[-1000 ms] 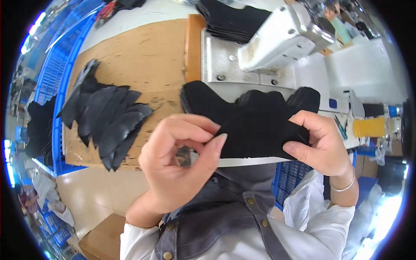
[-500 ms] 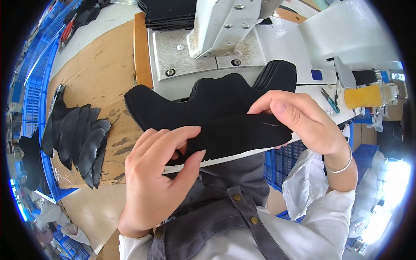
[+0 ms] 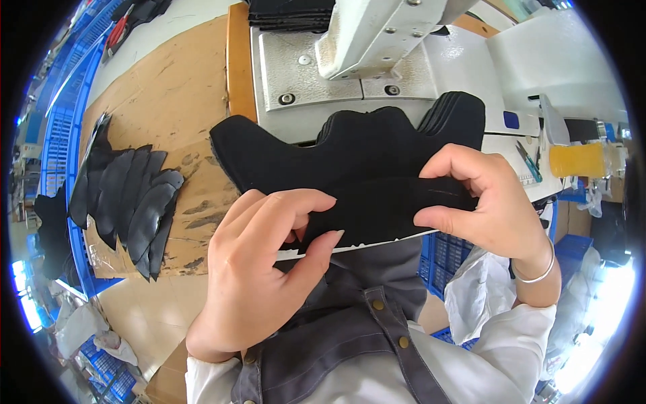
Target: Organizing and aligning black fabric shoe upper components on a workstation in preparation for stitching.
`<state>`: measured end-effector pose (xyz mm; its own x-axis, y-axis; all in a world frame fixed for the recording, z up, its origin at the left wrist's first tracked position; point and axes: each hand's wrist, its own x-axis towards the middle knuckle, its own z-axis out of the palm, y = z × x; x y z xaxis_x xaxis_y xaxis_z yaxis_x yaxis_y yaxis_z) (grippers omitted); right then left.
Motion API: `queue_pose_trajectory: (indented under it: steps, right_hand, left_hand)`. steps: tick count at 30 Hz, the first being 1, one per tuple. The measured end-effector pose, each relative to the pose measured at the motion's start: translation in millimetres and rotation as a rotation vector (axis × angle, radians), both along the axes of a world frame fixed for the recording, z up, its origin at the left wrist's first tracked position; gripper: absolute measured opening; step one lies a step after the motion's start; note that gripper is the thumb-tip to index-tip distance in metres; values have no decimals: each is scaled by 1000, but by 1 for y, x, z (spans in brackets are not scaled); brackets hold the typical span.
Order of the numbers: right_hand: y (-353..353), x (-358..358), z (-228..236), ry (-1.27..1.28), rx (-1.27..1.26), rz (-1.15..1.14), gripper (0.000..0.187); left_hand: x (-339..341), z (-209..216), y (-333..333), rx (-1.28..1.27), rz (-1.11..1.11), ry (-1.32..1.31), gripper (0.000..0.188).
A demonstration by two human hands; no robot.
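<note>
A black fabric piece (image 3: 383, 209) lies along the near edge of the work surface, over a stack of shaped black fabric pieces (image 3: 367, 138) with curved, notched outlines. My left hand (image 3: 262, 259) pinches its left end between thumb and fingers. At the other end my right hand (image 3: 491, 198) grips it, fingers on the far edge and thumb against the near side. A short pale line shows on the cloth close to my right fingers. Part of the piece's left end is hidden by my left hand.
Behind the stack stands a white sewing machine (image 3: 367, 40), with another black stack (image 3: 293, 15) beside it. Glossy black cut pieces (image 3: 131, 198) lie on brown cardboard (image 3: 171, 87) at left. Thread snips (image 3: 528, 163) and a yellow thread cone (image 3: 577, 160) are at right.
My right thumb has come down from the fabric's top to its near side, and that hand's fingers are more curled. The whole view has shifted, so the scene sits farther right.
</note>
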<state>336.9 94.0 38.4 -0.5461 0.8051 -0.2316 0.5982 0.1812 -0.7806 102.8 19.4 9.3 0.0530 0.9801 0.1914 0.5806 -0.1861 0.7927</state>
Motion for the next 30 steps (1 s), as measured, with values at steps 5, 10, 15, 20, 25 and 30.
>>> queue_pose_trajectory:
  steps: [5, 10, 15, 20, 25, 30]
  right_hand:
    - [-4, -2, -6, 43, 92, -4, 35]
    - [-4, -4, -11, 57, 194, 26, 36]
    - [-4, -6, -11, 55, 247, 42, 34]
    - [-5, -6, -12, 60, 241, 37, 34]
    - [-6, -7, -11, 44, 240, 37, 34]
    - [-6, -7, -12, 52, 256, 44, 34]
  left_hand:
    - [0, -3, 0, 36, 1, 1, 32]
    - [-3, 0, 1, 39, -24, 59, 29]
    - [-4, -1, 2, 60, -37, 83, 28]
    - [1, -5, 1, 102, 9, 87, 29]
    - [3, -5, -1, 106, 9, 95, 28]
    - [2, -5, 0, 112, 6, 95, 28]
